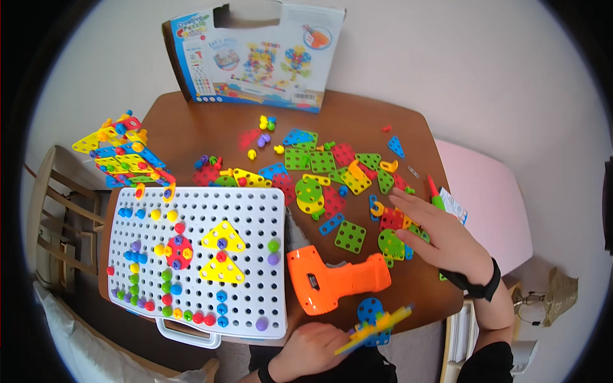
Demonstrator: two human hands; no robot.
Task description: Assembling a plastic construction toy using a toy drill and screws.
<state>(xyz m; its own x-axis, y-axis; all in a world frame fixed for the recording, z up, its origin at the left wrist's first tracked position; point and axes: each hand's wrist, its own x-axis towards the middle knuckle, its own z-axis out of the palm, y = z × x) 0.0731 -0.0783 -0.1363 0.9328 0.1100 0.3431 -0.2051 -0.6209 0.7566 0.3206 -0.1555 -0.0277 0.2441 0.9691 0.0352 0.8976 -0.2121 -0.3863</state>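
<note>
Near the table's front edge, my left hand [313, 351] is closed on a yellow plate [373, 330] seen nearly edge-on and blurred. A round blue perforated plate [369, 309] shows right behind it; I cannot tell whether the two are joined. My right hand [429, 231] hovers over the pile at the right with its fingers stretched out, holding nothing visible. Below those fingers are a green round plate [391, 242], a red piece [391, 219] and a yellow hook-shaped piece [378, 209]. An orange toy drill [338, 281] lies between my hands and the pegboard.
A white pegboard case [255, 217] with colored pegs and plates covers the left side. An upright built structure [131, 153] stands at its far left corner. Loose plates and bolts spread across the middle. A cardboard box [255, 57] stands behind; a red-and-green screwdriver [435, 193] lies at right.
</note>
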